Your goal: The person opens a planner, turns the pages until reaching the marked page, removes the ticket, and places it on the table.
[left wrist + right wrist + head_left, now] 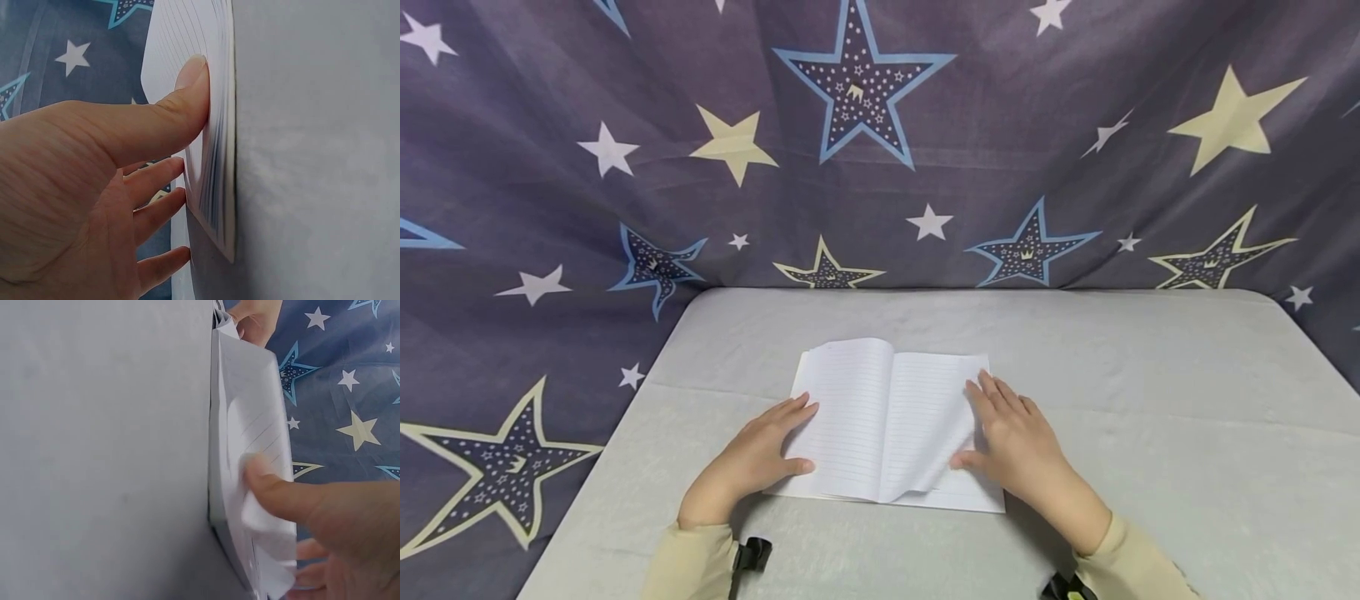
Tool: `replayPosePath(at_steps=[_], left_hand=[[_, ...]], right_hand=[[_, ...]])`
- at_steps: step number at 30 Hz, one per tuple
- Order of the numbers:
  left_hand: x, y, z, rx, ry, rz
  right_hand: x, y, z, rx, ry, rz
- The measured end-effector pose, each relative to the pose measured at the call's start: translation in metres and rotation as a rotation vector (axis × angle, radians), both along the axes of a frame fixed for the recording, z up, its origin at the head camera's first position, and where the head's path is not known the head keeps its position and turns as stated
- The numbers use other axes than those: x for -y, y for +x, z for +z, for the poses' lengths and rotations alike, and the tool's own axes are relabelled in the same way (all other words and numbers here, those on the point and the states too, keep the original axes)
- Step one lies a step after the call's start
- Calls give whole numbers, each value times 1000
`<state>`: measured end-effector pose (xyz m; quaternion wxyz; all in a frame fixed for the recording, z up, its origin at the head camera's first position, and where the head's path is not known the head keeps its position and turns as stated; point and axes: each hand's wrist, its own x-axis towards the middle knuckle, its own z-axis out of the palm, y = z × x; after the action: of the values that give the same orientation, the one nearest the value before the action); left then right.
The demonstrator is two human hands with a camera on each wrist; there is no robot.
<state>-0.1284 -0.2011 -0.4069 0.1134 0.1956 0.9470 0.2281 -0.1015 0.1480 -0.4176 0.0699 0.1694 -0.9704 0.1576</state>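
Observation:
A notebook point(850, 417) with ruled white pages lies open on the table. My left hand point(756, 454) rests at its left side. In the left wrist view, that thumb presses on the page near the lower edge, with the other fingers spread along the side. At the right side, my right hand point(1018, 433) touches a loose page point(925, 417) whose lower right corner curls up, showing another lined page point(970, 496) beneath. The right wrist view shows the right thumb point(265, 481) against the bent paper and the fingers beyond it, partly hidden.
A pale grey cloth covers the table point(1150, 467). Behind it and to the left hangs a dark curtain point(970, 125) printed with stars. Black straps point(752, 554) sit at both wrists, over beige sleeves point(692, 562).

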Motion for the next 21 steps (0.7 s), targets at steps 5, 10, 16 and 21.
replayPosePath(at_steps=[5, 10, 16, 21], left_hand=[[0, 0, 0, 3, -5, 4], [-1, 2, 2, 24, 1, 12], [-2, 2, 4, 29, 0, 15], [-2, 2, 3, 21, -1, 10]], right_hand=[[3, -1, 1, 1, -102, -44], [10, 0, 2, 44, -227, -18], [17, 5, 1, 137, -272, 39], [21, 9, -2, 187, -278, 98]])
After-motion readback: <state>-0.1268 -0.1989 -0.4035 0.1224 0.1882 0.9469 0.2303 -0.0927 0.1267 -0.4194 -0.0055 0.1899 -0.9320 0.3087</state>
